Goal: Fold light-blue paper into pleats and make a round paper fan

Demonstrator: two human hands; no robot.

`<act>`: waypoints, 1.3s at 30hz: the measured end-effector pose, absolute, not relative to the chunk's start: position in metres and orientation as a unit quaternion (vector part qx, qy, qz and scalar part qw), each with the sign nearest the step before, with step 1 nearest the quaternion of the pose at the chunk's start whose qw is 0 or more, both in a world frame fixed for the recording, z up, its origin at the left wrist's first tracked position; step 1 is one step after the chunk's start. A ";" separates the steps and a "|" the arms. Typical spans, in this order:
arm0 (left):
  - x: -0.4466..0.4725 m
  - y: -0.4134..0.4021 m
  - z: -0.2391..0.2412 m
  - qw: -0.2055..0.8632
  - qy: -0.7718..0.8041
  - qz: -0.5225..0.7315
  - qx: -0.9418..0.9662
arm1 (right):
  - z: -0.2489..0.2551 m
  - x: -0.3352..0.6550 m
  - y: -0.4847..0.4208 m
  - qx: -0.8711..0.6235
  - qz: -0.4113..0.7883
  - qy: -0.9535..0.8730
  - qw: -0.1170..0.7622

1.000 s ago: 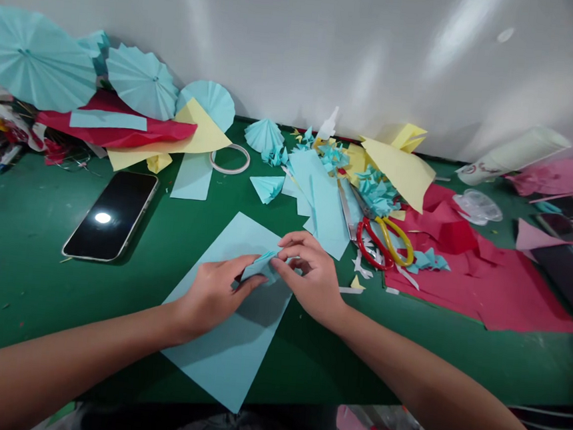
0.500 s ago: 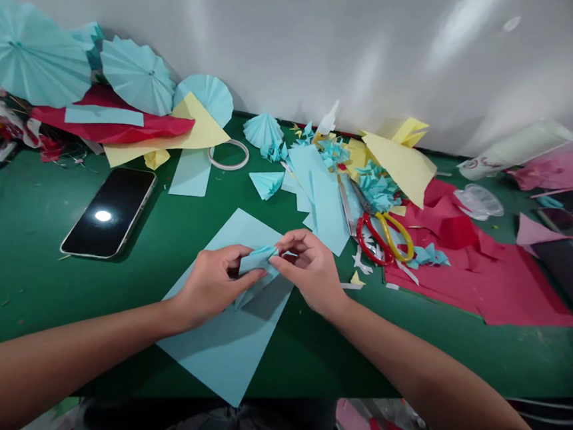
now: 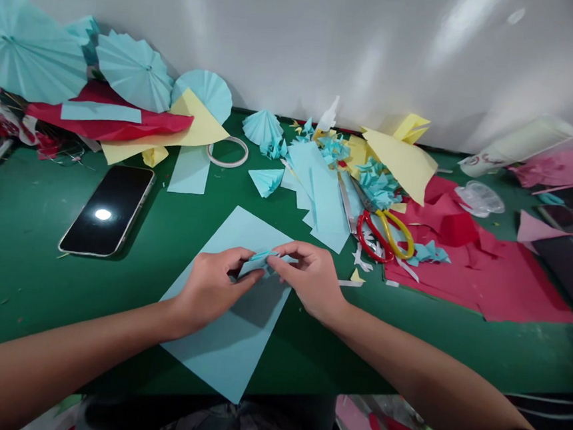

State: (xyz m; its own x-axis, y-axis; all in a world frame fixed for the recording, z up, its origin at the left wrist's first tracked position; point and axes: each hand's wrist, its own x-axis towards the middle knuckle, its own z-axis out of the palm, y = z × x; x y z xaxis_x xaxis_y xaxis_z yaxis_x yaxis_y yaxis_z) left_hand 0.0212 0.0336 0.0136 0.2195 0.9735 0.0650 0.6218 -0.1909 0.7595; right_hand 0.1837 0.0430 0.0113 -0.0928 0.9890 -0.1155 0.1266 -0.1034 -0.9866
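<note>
Between my two hands is a small folded piece of light blue paper (image 3: 255,264), pleated in narrow layers. My left hand (image 3: 213,282) pinches its left part between thumb and fingers. Thumb and fingertips of my right hand (image 3: 311,274) are closed on its right end and hide part of the folds. Both hands are held over a large light blue paper sheet (image 3: 228,344) that lies at a slant on the green table (image 3: 133,362).
Left of the hands lies a phone (image 3: 109,209). Scissors (image 3: 385,237) with red and yellow handles rest near red paper (image 3: 511,288) on the right. Behind are a tape roll (image 3: 227,163), blue paper strips (image 3: 328,198), a small folded fan (image 3: 265,182) and pleated paper discs (image 3: 133,71).
The folded blue paper has tilted flatter, so its lower flap no longer shows below my fingers. My right hand has moved slightly lower, with its fingers further over the paper's end.
</note>
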 end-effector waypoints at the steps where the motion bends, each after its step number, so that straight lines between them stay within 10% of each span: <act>1: 0.021 0.034 0.014 0.310 0.557 0.282 0.717 | 0.012 0.183 0.043 -0.530 0.526 -0.519 0.416; 39: 0.022 0.035 0.013 0.433 0.574 0.259 0.645 | 0.013 0.186 0.044 -0.507 0.500 -0.599 0.367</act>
State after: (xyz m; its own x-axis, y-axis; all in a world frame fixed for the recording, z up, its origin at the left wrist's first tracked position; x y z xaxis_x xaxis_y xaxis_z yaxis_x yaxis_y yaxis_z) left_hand 0.0218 0.0350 0.0132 0.2059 0.9649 -0.1628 0.5168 0.0341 0.8554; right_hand 0.1857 0.0438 0.0127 -0.2173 0.9738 -0.0667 0.2400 -0.0129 -0.9707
